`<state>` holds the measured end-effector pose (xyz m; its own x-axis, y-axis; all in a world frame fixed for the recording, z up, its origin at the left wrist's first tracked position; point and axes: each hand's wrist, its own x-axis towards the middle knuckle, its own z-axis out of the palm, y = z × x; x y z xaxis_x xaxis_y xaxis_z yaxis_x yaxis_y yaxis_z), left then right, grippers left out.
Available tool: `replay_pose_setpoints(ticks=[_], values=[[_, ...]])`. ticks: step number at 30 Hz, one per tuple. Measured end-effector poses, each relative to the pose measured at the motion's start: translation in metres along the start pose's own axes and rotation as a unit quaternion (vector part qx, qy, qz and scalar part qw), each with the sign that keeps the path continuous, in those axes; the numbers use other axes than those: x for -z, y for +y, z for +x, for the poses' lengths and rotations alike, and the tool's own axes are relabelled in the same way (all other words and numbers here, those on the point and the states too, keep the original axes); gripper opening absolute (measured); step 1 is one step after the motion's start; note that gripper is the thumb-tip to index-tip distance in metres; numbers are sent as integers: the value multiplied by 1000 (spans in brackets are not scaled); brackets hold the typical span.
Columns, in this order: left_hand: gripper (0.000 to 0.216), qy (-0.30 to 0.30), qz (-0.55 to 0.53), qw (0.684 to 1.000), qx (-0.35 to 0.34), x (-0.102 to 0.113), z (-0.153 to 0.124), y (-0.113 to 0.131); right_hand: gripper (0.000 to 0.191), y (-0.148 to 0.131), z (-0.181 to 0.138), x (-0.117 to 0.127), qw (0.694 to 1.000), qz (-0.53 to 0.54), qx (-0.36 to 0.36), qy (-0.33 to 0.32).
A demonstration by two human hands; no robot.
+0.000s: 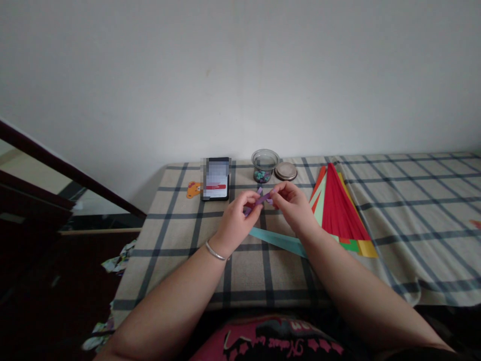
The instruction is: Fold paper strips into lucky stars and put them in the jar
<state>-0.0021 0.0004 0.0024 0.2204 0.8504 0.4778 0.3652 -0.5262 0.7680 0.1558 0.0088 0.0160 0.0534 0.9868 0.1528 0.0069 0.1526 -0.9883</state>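
Note:
Between my two hands a purple paper strip is held, bent and crossing over itself. My left hand is closed on it with thumb and fingers, a silver bangle at the wrist. My right hand pinches its other end between thumb and forefinger. Beneath my hands, a light blue paper strip lies slantwise on the tablecloth, passing partly under my right forearm. A clear plastic tub behind my hands holds small teal and purple pieces. Its apparent round lid rests just to the right.
A fan of red paper strips, with green, orange and yellow ones, lies right of my right hand. A phone leans at the back left beside an orange bear figure. The checked tablecloth reaches the wall.

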Motion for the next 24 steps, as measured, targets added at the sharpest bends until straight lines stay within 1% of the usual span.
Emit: replay_pose_setpoints(ticks=[2, 6, 11, 13, 17, 21, 24], values=[[10, 7, 6, 1000, -10, 1, 1, 1, 18, -1, -1, 2, 1000, -5, -17, -9], [7, 3, 32, 999, -27, 2, 2, 3, 15, -3, -2, 6, 996, -22, -58, -56], [14, -30, 42, 997, -53, 5, 3, 5, 16, -2, -2, 10, 987, -94, -54, -119], [16, -38, 41, 997, -52, 6, 2, 4, 16, -1, -2, 11, 984, -101, -58, -135], [14, -26, 12, 999, -15, 4, 1, 1, 21, -4, -4, 9, 980, -39, -94, -172], [11, -13, -96, 994, 55, 0, 2, -1, 31, -11, -7, 6, 979, 50, -97, -174], [9, -29, -167, 981, 96, -2, 4, 0, 35, -14, -7, 5, 979, 87, -82, -165]])
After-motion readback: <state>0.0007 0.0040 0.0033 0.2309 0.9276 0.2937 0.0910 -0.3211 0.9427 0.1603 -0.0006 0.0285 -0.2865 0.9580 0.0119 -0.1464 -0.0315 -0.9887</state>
